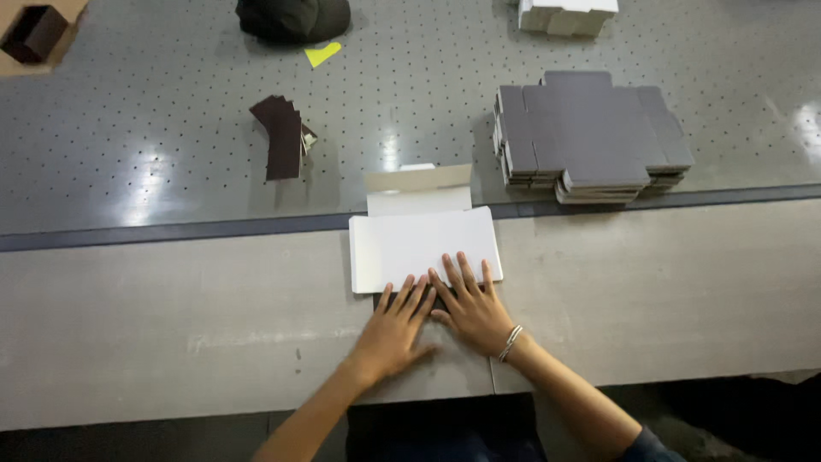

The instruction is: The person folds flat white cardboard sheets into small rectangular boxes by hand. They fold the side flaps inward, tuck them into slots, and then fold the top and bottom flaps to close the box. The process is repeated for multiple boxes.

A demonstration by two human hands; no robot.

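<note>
Head view: white folded box point(423, 244) lies under fingertips of left hand point(395, 329) and right hand point(470, 308).

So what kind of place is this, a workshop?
Probably a packaging or box-making workshop: both hands, left hand and right hand, press a flat white carton, beside a stack of grey die-cut blanks on a perforated table.

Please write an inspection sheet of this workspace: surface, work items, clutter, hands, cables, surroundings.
Surface: pale bench in front, grey dotted table behind.
Work items: white folded card box blank, rear flap raised; stack of grey flat blanks.
Clutter: dark card pieces, yellow scrap, dark cap, white boxes, brown box.
Hands: left hand and right hand flat, fingers pressing the blank's near edge; bracelet on the right wrist.
Cables: nothing seen.
Surroundings: dark floor below the bench.
</note>
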